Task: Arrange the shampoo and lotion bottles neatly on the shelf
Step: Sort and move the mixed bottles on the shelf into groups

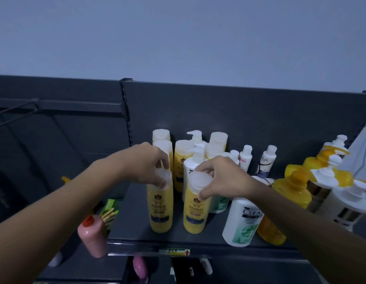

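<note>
— What are the hands doing?
— The left hand point(146, 162) is gripping the clear cap of one tall yellow plastic bottle point(160, 208); the right hand point(220, 177) is grasping the matching yellow bottle point(195, 212) just beside it.
— And where are they standing?
— Both are standing upright near the front of the dark grey metal shelf point(137, 236) — other bottles are crowding behind.

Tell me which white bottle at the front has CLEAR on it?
The white bottle with the green label, front right of the shelf, beside the right hand's yellow bottle. The other white bottles stand further back.
</note>
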Available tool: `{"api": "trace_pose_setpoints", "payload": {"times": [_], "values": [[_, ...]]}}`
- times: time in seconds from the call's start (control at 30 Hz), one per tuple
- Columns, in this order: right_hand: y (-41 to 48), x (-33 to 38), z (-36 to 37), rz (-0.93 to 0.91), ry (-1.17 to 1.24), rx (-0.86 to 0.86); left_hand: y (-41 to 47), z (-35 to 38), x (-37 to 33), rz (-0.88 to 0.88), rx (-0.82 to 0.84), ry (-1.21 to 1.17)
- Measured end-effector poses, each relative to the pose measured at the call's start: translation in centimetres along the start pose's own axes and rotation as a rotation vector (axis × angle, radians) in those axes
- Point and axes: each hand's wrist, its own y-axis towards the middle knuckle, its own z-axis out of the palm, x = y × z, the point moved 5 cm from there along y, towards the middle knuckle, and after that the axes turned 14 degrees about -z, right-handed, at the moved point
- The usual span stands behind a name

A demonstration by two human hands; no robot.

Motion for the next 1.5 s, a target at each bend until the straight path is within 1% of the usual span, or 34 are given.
{"api": "trace_pose_setpoints", "payload": {"times": [0.13,0.3,0.5,0.63,0.77,0.83,0.9,0.93,1.0,1.07,1.13,1.23,1.33,1.4,1.5], "values": [[1.1,0.3,0.5,-0.027,0.000,-0.004,0.0,0.4,0.0,0.014,-0.034,0.023],[1.8,1.5,1.1,-0.062,-0.009,0.057,-0.4,-0.1,0.1,0.038,-0.051,0.058],[2.2,1.4,1.7,-0.053,-0.009,0.113,-0.7,-0.3,-0.3,0.062,-0.038,0.089],[2.6,1.1,2.2,-0.052,-0.013,0.133,-0.6,-0.4,-0.1,0.052,-0.027,0.067],[2.3,1.2,0.4,-0.012,0.051,0.214,-0.4,-0.1,-0.1,0.039,0.005,0.090],[2.3,1.1,-2.3,-0.002,0.031,0.181,-0.5,-0.3,-0.4,0.041,0.039,0.128],[2.4,0.4,-5.4,0.026,0.024,0.063,-0.2,-1.2,-0.8,0.058,0.050,0.103],[2.6,-0.1,-6.8,0.045,0.015,-0.001,0.2,-1.9,-1.1,0.077,0.021,0.073],[3.3,-1.3,-8.7,0.075,-0.054,-0.083,1.5,-3.6,-1.9,0.115,-0.104,-0.007],[4.5,-2.5,-9.4,0.088,-0.165,-0.102,3.6,-5.0,-2.8,0.126,-0.217,-0.086],[5.8,-3.6,-9.2,0.091,-0.275,-0.076,6.0,-5.6,-3.9,0.132,-0.257,-0.099],[7.5,-5.2,-8.6,0.094,-0.356,0.003,9.1,-5.0,-5.4,0.146,-0.180,-0.050],[8.6,-6.4,-7.5,0.089,-0.394,0.075,10.3,-4.0,-7.1,0.181,-0.089,-0.072],[9.2,-6.7,-6.9,0.072,-0.427,0.116,10.6,-2.8,-8.3,0.191,-0.060,-0.042],[10.1,-7.1,-6.6,0.059,-0.446,0.132,11.3,-1.0,-9.3,0.154,-0.051,0.003]]}}
